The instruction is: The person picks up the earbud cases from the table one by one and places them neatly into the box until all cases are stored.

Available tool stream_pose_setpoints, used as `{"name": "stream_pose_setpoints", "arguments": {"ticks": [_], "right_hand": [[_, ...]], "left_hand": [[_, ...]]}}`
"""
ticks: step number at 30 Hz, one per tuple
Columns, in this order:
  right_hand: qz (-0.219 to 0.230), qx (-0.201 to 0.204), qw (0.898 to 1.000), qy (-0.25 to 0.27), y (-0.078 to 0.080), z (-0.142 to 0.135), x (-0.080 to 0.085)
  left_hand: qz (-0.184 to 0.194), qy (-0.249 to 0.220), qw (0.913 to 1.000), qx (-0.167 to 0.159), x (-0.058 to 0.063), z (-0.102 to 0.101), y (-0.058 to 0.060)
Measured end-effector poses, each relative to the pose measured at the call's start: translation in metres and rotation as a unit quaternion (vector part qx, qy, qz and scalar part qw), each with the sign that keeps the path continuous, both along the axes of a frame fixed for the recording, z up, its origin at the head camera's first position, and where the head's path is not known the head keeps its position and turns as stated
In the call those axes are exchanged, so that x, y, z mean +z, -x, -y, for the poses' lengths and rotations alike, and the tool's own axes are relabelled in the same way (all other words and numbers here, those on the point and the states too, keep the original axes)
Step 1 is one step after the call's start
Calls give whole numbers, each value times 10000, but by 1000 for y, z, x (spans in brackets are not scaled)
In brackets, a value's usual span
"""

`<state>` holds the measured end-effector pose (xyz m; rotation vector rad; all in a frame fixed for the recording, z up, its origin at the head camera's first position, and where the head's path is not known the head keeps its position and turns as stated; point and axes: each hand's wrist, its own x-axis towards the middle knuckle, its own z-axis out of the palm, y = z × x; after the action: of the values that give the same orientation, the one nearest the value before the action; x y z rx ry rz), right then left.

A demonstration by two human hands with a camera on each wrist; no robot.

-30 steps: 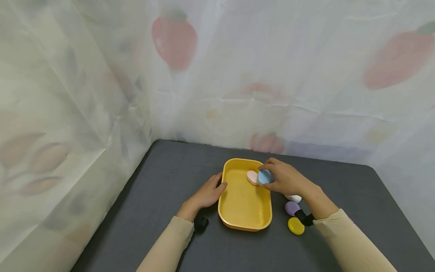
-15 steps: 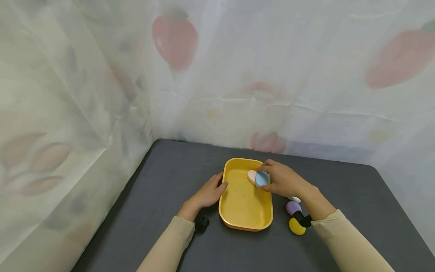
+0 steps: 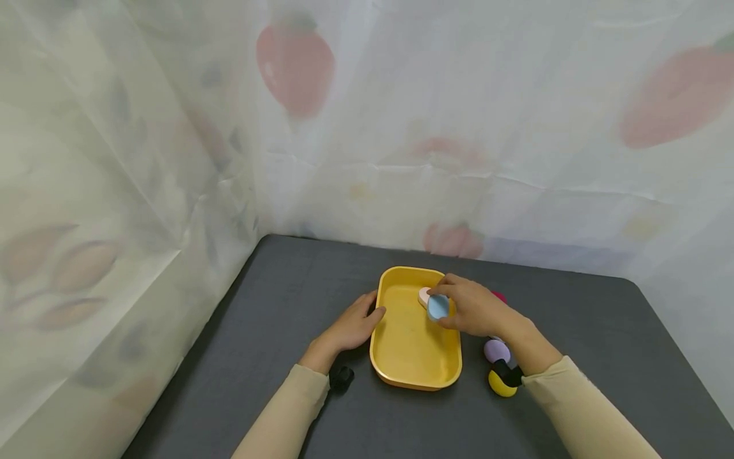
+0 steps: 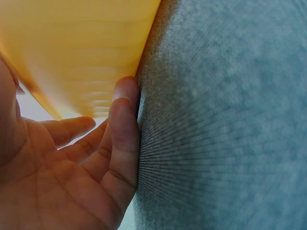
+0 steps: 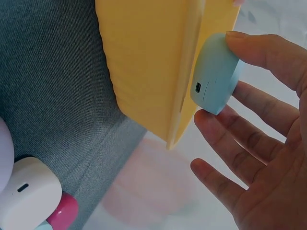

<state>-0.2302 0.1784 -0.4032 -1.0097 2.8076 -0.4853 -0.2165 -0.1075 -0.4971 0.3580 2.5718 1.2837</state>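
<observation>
Over the far right part of a yellow plastic tray [image 3: 410, 357], my right hand [image 3: 478, 310] pinches a light blue earbud charging case [image 3: 438, 308] between thumb and fingertips. In the right wrist view the blue case [image 5: 216, 74], tilted on edge, shows a small charging port and overlaps the tray rim. A pale pink rounded case [image 3: 424, 297] lies inside the tray, partly hidden behind the blue one. My left hand [image 3: 351, 324] holds the tray's left side, thumb over the rim. Its fingers [image 4: 123, 124] lie along the outer wall in the left wrist view.
Right of the tray on the dark grey table [image 3: 287, 287] lie a purple rounded piece [image 3: 496, 350] and a yellow one [image 3: 502, 384], partly behind my wrist. A white case [image 5: 31, 191] and a magenta piece [image 5: 64, 211] sit there too. A patterned curtain [image 3: 367, 127] hangs behind.
My right hand has moved a little left and nearer, carrying the blue earbud case further over the tray. A bit of magenta now shows behind it. My left hand has stayed put.
</observation>
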Motion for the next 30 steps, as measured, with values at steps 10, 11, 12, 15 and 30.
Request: {"name": "stream_pose_setpoints", "arguments": {"ticks": [10, 11, 12, 15, 30], "right_hand": [[27, 86, 9999, -63, -1, 3, -7], [40, 86, 9999, -62, -1, 3, -8], [49, 83, 9999, -58, -2, 3, -8], [67, 74, 9999, -50, -3, 4, -10], [192, 62, 9998, -78, -6, 7, -19]], "left_hand": [[-12, 3, 10000, 7, 2, -1, -2], [-20, -6, 10000, 5, 2, -2, -2], [-24, -19, 10000, 2, 2, -2, -2], [-37, -30, 10000, 0, 2, -2, -2], [-64, -25, 10000, -15, 1, -1, -2]]}}
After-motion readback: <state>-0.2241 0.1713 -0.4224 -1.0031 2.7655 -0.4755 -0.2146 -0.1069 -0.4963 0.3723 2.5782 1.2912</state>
